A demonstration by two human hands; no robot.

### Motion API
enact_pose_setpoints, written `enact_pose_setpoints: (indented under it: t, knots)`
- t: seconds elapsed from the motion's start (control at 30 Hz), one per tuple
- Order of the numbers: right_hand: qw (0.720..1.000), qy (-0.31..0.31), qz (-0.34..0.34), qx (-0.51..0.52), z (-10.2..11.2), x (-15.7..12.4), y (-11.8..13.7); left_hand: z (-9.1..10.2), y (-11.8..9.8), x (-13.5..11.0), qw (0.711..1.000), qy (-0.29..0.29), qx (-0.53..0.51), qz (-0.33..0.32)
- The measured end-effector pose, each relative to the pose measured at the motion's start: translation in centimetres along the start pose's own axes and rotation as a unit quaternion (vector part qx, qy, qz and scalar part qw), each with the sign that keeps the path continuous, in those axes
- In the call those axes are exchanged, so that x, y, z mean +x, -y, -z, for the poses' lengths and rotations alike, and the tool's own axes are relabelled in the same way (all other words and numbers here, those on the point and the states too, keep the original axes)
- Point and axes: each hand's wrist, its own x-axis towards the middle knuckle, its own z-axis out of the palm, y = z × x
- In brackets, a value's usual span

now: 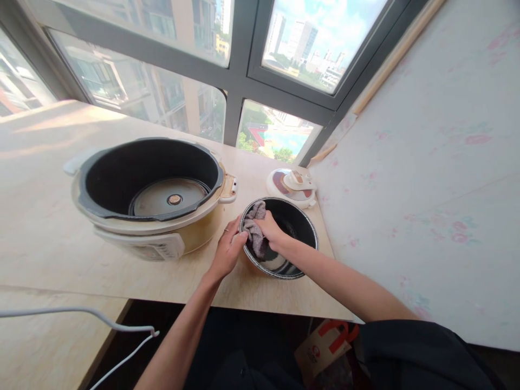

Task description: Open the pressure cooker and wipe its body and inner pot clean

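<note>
A dark inner pot (298, 227) with a speckled rim stands near the right end of the wooden counter. My right hand (271, 230) reaches into it, closed on a crumpled grey-brown cloth (255, 241) that lies against the left inner wall. At the pot's left rim is my left hand (228, 246), thumb on the rim and fingers along the outer side, gripping it. The cooker body (199, 230), open at the top with a dark interior and a round heating plate (162, 197), sits to the left. Behind the pot lies the white and brown cooker lid (290, 187).
A floral wall (426, 189) borders the counter (252, 295) on the right, and windows (280, 130) rise behind it. A white cable (81, 311) crosses the lower left. Below the counter edge is a paper bag (323, 349) with orange handles.
</note>
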Motion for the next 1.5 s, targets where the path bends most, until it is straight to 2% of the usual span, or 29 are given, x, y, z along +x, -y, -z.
enact_pose_setpoints:
  t: [0.1,0.17,0.2,0.27,0.37,0.53,0.63,0.7,0.77,0.87,0.93,1.0,1.1,1.23,1.33,1.4,1.5]
  knots:
    - [0.997,0.027,0.014,-0.077,0.5,-2.0,0.8,-0.3,0.2,-0.4,1.000,-0.004,-0.012,0.004]
    - [0.975,0.093,0.045,-0.198,1.0,-3.1,1.4,-0.8,0.4,-0.6,1.000,-0.016,-0.013,0.011]
    - [0.951,0.133,0.068,-0.271,1.4,-3.6,1.7,-1.1,0.4,-0.7,1.000,-0.025,-0.013,0.014]
    - [0.884,0.211,0.115,-0.400,2.0,-4.3,2.2,-1.8,0.3,-0.8,0.999,-0.047,-0.014,0.020]
    - [0.790,0.308,0.147,-0.510,2.9,-4.9,3.1,-2.5,-0.6,-0.7,0.996,-0.082,-0.019,0.032]
    - [0.625,0.450,0.133,-0.624,4.1,-5.0,5.4,-2.4,-2.3,-0.1,0.992,-0.098,-0.008,0.074]
    - [0.528,0.492,0.097,-0.686,4.4,-4.7,6.4,-2.1,-2.7,0.6,0.991,-0.099,-0.005,0.095]
    - [0.492,0.498,0.079,-0.710,4.7,-4.3,6.8,-2.0,-2.7,1.1,0.988,-0.103,-0.012,0.116]
    - [0.482,0.506,0.073,-0.712,5.2,-3.8,7.1,-2.0,-2.8,1.7,0.987,-0.090,-0.038,0.131]
    - [0.495,0.525,0.073,-0.688,5.9,-3.2,7.6,-2.3,-3.2,2.4,0.986,-0.074,-0.086,0.122]
    - [0.531,0.530,0.075,-0.657,6.3,-3.0,7.5,-2.7,-3.5,2.5,0.984,-0.101,-0.092,0.116]
    - [0.586,0.527,0.070,-0.612,6.3,-3.0,6.8,-3.0,-3.8,2.5,0.981,-0.130,-0.086,0.116]
    - [0.690,0.491,0.059,-0.528,5.8,-3.3,4.7,-3.2,-3.9,2.3,0.979,-0.141,-0.082,0.124]
    - [0.818,0.357,0.033,-0.449,4.0,-3.4,1.9,-3.3,-3.5,2.2,0.975,-0.152,-0.080,0.141]
    - [0.890,0.259,-0.001,-0.374,2.9,-3.4,1.6,-3.3,-3.5,2.2,0.972,-0.164,-0.072,0.155]
    - [0.910,0.254,-0.030,-0.327,2.5,-3.5,2.2,-3.3,-3.6,2.1,0.970,-0.169,-0.064,0.163]
    - [0.903,0.277,-0.059,-0.322,2.7,-4.2,4.2,-3.3,-3.7,1.9,0.969,-0.173,-0.063,0.163]
